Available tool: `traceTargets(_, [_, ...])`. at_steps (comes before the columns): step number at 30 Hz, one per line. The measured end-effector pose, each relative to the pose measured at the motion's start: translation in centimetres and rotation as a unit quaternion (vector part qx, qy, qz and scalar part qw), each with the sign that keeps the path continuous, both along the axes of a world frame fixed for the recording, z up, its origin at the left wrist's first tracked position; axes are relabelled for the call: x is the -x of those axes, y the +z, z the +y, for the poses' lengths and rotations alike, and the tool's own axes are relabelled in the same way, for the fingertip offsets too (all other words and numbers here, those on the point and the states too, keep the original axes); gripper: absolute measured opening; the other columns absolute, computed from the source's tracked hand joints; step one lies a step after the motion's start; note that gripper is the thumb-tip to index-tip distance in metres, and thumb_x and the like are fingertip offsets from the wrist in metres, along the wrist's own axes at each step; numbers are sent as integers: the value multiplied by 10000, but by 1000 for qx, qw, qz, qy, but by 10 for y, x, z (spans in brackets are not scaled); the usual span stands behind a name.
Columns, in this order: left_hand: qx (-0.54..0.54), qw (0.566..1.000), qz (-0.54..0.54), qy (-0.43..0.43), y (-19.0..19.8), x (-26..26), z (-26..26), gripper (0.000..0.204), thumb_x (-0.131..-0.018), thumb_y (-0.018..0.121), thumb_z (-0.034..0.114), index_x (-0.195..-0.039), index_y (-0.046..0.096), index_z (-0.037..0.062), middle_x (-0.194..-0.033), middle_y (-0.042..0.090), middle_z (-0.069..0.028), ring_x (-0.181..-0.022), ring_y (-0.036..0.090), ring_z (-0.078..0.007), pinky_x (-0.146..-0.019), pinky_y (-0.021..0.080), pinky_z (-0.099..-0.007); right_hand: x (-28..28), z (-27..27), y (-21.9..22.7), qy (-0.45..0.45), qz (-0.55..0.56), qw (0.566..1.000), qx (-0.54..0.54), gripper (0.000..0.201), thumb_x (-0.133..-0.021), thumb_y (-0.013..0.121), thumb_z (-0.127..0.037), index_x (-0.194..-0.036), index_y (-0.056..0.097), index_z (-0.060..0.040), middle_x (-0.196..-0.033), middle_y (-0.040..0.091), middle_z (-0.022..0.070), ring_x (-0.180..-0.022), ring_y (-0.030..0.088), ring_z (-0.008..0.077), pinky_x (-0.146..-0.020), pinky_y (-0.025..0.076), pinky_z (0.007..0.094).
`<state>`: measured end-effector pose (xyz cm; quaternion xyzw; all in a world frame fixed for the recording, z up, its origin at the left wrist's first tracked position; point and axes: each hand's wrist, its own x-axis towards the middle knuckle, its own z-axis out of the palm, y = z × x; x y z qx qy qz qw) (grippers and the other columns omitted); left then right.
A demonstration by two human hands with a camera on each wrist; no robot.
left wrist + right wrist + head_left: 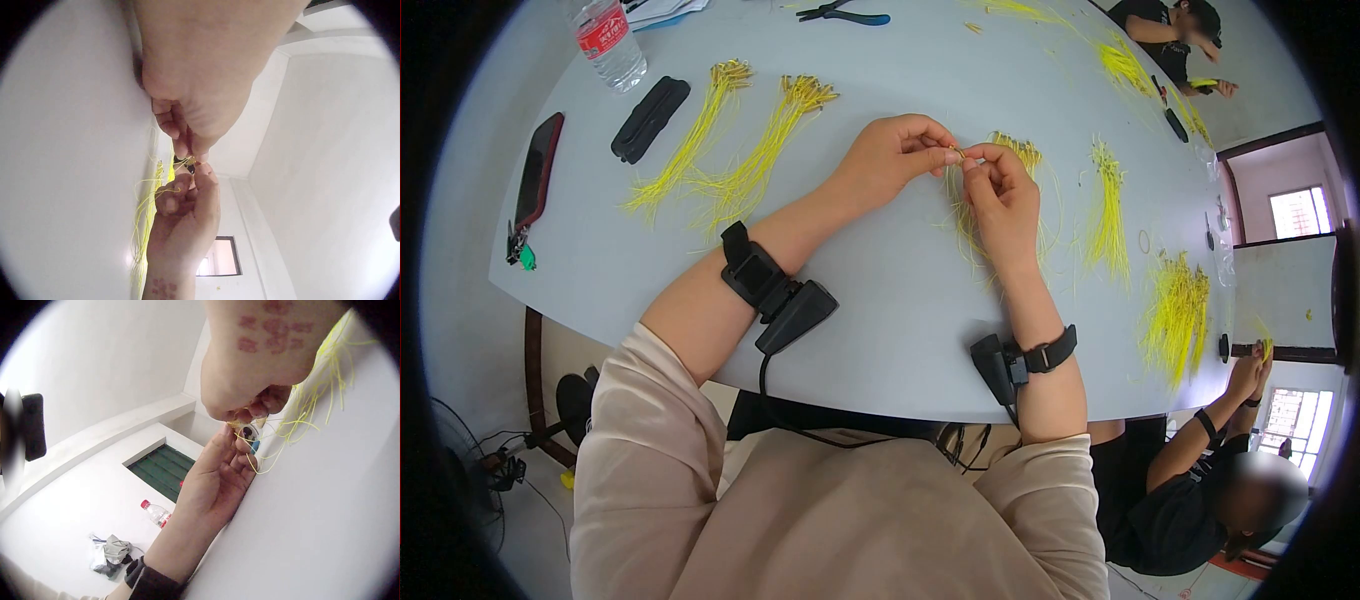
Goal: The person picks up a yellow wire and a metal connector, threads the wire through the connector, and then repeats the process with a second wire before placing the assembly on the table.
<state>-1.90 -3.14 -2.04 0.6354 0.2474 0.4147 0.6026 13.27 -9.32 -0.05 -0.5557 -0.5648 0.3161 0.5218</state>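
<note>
Over the table, my left hand [890, 160] and right hand [1005, 205] meet fingertip to fingertip. Between thumb and forefinger of the left hand is pinched a small ridged gold-coloured piece [233, 424] with thin yellow string. The right hand pinches at the same piece from the other side, its fingertips partly hiding it. Loose yellow strings [270, 467] trail from the fingers in the right wrist view. Just behind and below the right hand lies a bundle of yellow strings [1022, 150] with gold-coloured ends, partly covered by that hand.
Two similar string bundles [745, 165] lie left, near a black case [650, 118], a phone [540, 170] and a water bottle [612, 50]. More bundles [1108, 205] lie right. Pliers [845, 15] rest at the back. Two other people sit along the right side.
</note>
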Motion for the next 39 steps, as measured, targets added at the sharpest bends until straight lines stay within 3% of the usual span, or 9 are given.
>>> traceTargets(22, [5,1000,0,1,3,1,-1,123,-821,633,112,-861,594,3,-773,611,-28,-709,549,-79,-673,447,-218,-1,1,-3,-1,-25,1000,-2,69,-840,568,-84,-853,572,-16,-546,406,-67,-487,329,12,-443,262,192])
traceTargets(39, [-3,1000,19,9,1,0,-1,162,-860,588,148,-928,602,1,-800,610,-23,-732,550,-81,-703,443,-224,-2,2,-2,-5,-45,999,-11,120,-840,599,-124,-903,585,-22,-526,385,-66,-482,317,22,-443,262,201])
